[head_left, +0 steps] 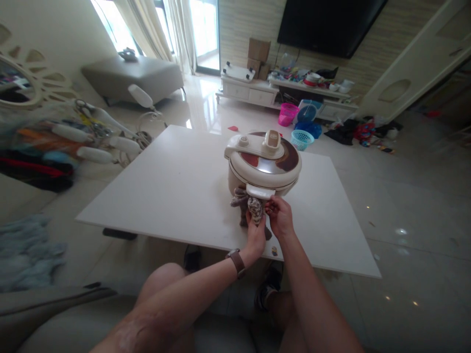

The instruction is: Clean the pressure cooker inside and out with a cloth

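Note:
A cream electric pressure cooker [263, 164] with a brown-patterned lid stands on the white low table [176, 186]. Under its front handle lies a crumpled brownish cloth [243, 200]. My left hand [256, 234], with a watch on the wrist, is closed round a bunched part of the cloth against the cooker's front. My right hand [280, 215] pinches the same cloth just below the handle, fingers pressed together. Both hands touch each other at the cooker's near side.
My bare knees are below the table's near edge. A grey ottoman [134, 76] sits far left, a white TV cabinet [257, 90] with clutter at the back, pink and blue baskets [294, 125] on the shiny floor. Cluttered things lie at left.

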`<action>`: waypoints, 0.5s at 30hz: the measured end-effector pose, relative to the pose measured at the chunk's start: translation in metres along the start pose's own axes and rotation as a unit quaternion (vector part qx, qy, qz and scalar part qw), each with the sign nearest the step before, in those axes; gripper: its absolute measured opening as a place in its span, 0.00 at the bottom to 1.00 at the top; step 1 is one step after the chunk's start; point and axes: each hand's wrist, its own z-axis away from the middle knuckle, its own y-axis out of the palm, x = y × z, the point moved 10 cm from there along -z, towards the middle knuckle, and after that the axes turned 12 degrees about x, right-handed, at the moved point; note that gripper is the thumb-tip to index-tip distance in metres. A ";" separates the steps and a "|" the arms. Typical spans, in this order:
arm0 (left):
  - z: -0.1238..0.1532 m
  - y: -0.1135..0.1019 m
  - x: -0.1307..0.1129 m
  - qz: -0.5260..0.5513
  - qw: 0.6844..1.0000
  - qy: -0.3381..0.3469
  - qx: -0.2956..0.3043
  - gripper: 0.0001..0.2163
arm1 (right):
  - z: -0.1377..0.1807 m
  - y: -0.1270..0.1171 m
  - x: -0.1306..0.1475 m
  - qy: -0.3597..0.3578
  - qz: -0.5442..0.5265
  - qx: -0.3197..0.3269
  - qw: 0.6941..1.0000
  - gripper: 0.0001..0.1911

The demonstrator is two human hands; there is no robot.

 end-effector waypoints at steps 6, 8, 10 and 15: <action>0.002 0.002 0.003 0.026 0.999 -0.031 -0.007 0.27 | 0.001 -0.002 0.003 -0.005 0.011 -0.004 1.000 0.15; 0.000 -0.003 0.005 0.027 0.998 -0.037 -0.032 0.26 | 0.001 -0.003 0.003 -0.005 0.020 -0.002 1.000 0.15; -0.003 -0.008 0.009 0.036 0.997 -0.042 -0.055 0.25 | 0.001 -0.003 0.003 -0.008 0.029 0.001 1.000 0.15; -0.011 -0.019 0.018 0.070 0.991 -0.053 -0.099 0.23 | 0.001 -0.003 0.005 -0.015 0.046 0.004 0.999 0.14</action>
